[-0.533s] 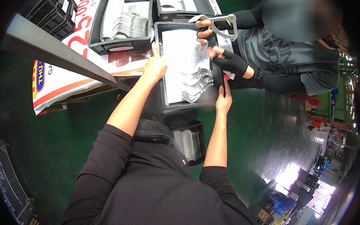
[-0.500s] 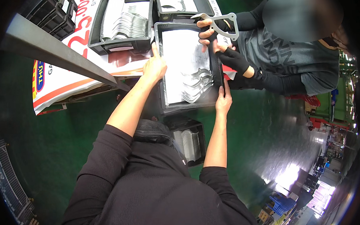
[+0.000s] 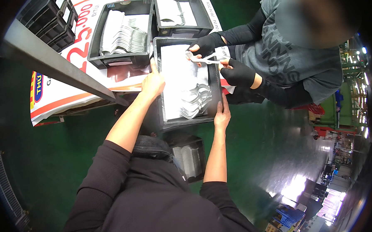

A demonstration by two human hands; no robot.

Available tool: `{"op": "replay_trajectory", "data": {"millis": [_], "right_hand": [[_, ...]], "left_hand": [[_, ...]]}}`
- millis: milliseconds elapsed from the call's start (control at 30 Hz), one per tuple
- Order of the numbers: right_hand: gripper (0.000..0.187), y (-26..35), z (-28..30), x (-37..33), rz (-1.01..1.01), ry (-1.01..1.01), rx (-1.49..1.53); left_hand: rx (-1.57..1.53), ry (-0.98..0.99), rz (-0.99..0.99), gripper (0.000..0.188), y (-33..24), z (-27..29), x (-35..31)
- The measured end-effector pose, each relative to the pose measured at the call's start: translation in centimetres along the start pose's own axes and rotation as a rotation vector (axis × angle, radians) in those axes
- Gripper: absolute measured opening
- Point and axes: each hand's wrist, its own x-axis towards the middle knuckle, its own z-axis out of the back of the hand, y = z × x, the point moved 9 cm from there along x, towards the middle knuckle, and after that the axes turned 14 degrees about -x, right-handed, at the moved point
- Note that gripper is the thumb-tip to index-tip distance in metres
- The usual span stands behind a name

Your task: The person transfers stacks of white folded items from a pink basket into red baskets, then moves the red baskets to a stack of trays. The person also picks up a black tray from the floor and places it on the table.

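My left hand (image 3: 153, 84) grips the left wall of a black plastic crate (image 3: 190, 123), its index finger stretched along the rim. On the opposite wall my right hand (image 3: 222, 115) holds the crate, fingers pointing up its side. Inside, several curved silver metal brackets (image 3: 196, 99) overlap in a row on a white sheet (image 3: 171, 69). Over the crate's far right part, a co-worker's two hands in black fingerless gloves (image 3: 239, 73) hold a similar metal bracket (image 3: 206, 59). The undersides of both my hands are hidden.
Two more black crates with stacked metal parts, one at the left (image 3: 121, 60) and one behind (image 3: 186, 31), stand on a banner-covered table (image 3: 65, 98). A grey metal post (image 3: 59, 59) slants across the left. Below, another crate (image 3: 201, 156) sits near my body.
The co-worker has lowered the bracket over the crate and turned it, now holding it with both hands. My hands keep their places on the crate; the whole view has shifted slightly.
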Motion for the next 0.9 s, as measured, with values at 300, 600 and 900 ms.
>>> {"op": "replay_trajectory", "data": {"millis": [300,600,900], "right_hand": [[0.035,0.2,0.2,-0.1,0.004,0.007,-0.025],[0.034,0.2,0.5,-0.1,0.031,-0.035,-0.07],[0.034,-0.8,0.4,-0.2,0.008,-0.079,-0.067]], "left_hand": [[0.055,-0.017,-0.033,0.075,0.1,0.1,0.1],[0.054,-0.035,-0.058,0.076,0.3,0.0,0.2],[0.025,-0.034,-0.074,0.075,-0.1,0.1,-0.2]]}}
